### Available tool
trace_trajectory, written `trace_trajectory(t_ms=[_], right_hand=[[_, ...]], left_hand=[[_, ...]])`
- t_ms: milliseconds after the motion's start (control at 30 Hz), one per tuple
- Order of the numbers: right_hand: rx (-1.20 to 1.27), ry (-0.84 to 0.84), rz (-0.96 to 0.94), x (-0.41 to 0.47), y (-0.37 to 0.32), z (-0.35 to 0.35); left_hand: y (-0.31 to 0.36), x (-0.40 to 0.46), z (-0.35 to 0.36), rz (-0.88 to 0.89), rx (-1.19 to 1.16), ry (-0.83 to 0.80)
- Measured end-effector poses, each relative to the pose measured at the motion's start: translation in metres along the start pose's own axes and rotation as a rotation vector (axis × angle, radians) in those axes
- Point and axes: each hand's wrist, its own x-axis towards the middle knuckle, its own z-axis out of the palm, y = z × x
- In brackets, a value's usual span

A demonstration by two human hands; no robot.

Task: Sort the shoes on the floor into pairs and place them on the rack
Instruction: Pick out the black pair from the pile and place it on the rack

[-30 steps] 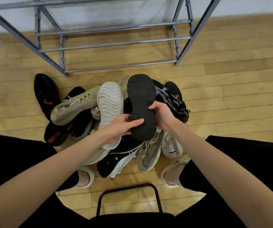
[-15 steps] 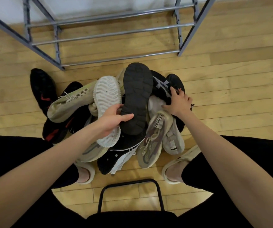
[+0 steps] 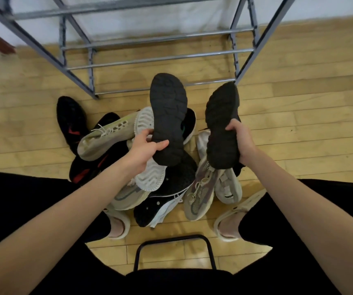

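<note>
While gripping soles-up, easy to lose one. Left hand (image 3: 143,151) fingers (image 3: 160,145) clamped on a black-soled shoe (image 3: 168,118), alongside a white-soled sneaker (image 3: 148,150); right hand (image 3: 242,143) clamped on the matching black shoe (image 3: 221,126), both lifted above the floor pile (image 3: 171,188), short of the rack (image 3: 160,58). Doubled-up left grip likely to slip; could also snag loose laces, or drop a shoe between rack bars.

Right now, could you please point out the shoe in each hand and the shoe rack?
Left-hand shoe (image 3: 168,116): head view, middle of its dark sole.
Right-hand shoe (image 3: 221,126): head view, middle of its sole.
Shoe rack (image 3: 160,59): head view, a lower crossbar.
</note>
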Motion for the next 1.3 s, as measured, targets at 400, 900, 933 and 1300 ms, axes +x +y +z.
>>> trace_trajectory(t_ms=[400,900,933,1300], right_hand=[[0.218,-0.337,-0.060,-0.093,-0.013,0.011],[0.124,-0.228,-0.253,-0.144,-0.029,0.029],[0.119,-0.222,-0.254,-0.144,-0.029,0.030],[0.197,-0.318,-0.190,-0.152,-0.037,0.054]], left_hand=[[0.019,-0.051,-0.032,0.219,0.093,-0.031],[0.011,-0.095,-0.039,0.263,0.073,-0.084],[0.011,-0.095,-0.039,0.247,0.040,-0.079],[0.018,-0.106,-0.043,0.185,-0.256,0.010]])
